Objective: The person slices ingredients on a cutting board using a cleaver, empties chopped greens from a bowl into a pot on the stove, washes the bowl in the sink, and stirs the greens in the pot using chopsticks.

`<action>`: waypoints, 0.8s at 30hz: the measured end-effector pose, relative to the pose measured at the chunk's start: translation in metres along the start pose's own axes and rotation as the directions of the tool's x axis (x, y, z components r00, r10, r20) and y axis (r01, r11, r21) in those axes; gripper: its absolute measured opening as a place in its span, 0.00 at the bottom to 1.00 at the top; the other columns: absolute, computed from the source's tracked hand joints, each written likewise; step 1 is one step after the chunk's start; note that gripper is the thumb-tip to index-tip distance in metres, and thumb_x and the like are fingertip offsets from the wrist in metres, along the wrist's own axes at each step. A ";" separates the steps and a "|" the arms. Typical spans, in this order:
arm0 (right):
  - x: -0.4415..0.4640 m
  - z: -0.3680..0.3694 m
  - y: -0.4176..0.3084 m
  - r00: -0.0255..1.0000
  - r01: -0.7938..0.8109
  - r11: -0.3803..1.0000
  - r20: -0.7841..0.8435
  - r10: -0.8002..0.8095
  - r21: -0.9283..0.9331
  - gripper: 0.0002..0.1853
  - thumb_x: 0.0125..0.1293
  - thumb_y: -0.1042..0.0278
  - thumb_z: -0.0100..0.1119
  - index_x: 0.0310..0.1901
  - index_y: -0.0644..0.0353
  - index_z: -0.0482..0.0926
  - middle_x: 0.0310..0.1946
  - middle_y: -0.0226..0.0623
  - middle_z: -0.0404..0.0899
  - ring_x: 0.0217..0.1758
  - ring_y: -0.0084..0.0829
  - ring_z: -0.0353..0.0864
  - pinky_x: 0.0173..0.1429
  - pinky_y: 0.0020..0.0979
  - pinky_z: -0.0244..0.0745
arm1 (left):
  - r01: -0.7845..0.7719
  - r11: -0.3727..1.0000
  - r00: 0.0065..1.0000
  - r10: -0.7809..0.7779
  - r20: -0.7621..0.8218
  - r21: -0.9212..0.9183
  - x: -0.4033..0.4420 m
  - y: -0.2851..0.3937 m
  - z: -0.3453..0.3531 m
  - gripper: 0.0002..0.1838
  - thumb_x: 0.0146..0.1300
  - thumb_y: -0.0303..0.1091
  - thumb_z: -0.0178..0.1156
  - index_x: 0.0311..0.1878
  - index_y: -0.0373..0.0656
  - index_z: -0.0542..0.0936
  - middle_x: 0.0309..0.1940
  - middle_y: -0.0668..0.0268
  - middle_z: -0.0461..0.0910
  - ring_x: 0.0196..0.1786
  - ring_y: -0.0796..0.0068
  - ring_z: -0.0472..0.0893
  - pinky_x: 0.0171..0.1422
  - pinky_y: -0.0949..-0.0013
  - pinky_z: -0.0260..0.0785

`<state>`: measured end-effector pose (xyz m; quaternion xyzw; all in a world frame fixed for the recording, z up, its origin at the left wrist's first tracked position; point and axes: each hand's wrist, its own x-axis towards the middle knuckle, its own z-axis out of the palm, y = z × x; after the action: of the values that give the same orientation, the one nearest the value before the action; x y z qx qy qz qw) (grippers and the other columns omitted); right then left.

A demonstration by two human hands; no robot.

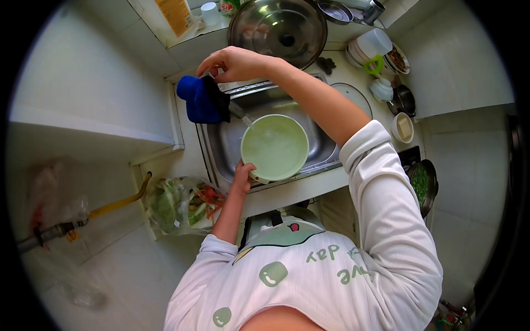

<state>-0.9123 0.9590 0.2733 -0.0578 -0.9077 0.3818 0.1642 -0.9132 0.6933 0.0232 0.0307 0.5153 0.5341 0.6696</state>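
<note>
My left hand (243, 176) is closed on the near-left rim of a pale green bowl (279, 157) with water in it, held over the steel sink (324, 144). From the tap spout (238, 110) a stream runs into the bowl at its upper left. A blue and black cloth cover (203, 100) wraps the tap body. My right hand (232, 64) reaches across the sink to the top of the tap, its fingers curled on the tap handle (208, 74), which is partly hidden by them.
A large glass lid (277, 33) leans behind the sink. Left of the sink lies a plastic bag of vegetables (179, 204). To the right are stacked bowls (371, 44), a dish with a yellowish block (404, 128), and a pan of chopped greens (420, 187).
</note>
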 end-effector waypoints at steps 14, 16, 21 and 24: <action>-0.027 0.008 0.076 0.776 -0.630 0.774 -0.067 0.627 -0.064 0.16 0.55 0.70 0.49 0.44 0.60 0.81 0.37 0.45 0.82 0.41 0.38 0.81 0.48 0.34 0.74 | 0.035 0.999 0.998 -0.036 -0.045 -0.019 0.008 -0.003 -0.009 0.27 0.46 0.23 0.53 0.55 0.34 0.67 0.43 0.58 0.73 0.44 0.63 0.77 0.45 0.60 0.74; -0.030 0.012 0.073 0.681 -0.730 0.682 0.039 0.732 -0.042 0.16 0.56 0.68 0.49 0.43 0.64 0.80 0.36 0.49 0.81 0.40 0.43 0.81 0.45 0.40 0.75 | 0.035 0.999 0.999 -0.035 -0.033 -0.006 0.008 -0.002 -0.011 0.27 0.46 0.23 0.53 0.54 0.34 0.67 0.43 0.58 0.73 0.44 0.63 0.77 0.46 0.61 0.74; -0.011 0.054 0.124 0.679 -0.721 0.690 0.134 0.722 -0.067 0.25 0.51 0.74 0.48 0.54 0.59 0.75 0.23 0.43 0.77 0.15 0.34 0.72 0.20 0.35 0.69 | 0.022 0.998 0.996 -0.027 -0.084 -0.053 0.002 -0.004 -0.011 0.30 0.47 0.24 0.52 0.59 0.38 0.65 0.45 0.59 0.73 0.44 0.62 0.77 0.43 0.61 0.74; 0.017 0.081 0.157 0.757 -0.590 0.791 0.230 0.612 -0.161 0.21 0.51 0.71 0.52 0.50 0.61 0.77 0.26 0.45 0.80 0.21 0.39 0.78 0.24 0.37 0.71 | 0.041 0.996 0.991 -0.050 -0.122 -0.081 0.001 -0.009 -0.016 0.30 0.47 0.23 0.52 0.59 0.37 0.66 0.45 0.60 0.73 0.44 0.62 0.77 0.43 0.61 0.74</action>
<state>-0.9598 1.0184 0.1126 -0.2998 -0.8688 0.3826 -0.0947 -0.9184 0.6821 0.0098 -0.0407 0.5349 0.5394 0.6490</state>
